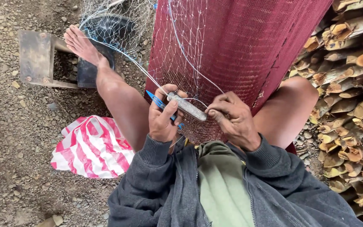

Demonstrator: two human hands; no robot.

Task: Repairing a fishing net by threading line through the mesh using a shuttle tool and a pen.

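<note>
Both forearms bend inward before the chest. The left hand (163, 115) is curled closed, thumb up; the right hand (233, 117) seems pinched, fingers folded.

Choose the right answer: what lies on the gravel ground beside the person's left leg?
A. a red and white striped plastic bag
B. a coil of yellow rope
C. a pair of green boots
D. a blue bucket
A: a red and white striped plastic bag lies crumpled on the gravel ground, just beside the left leg; no bucket, rope or boots show there.
</note>
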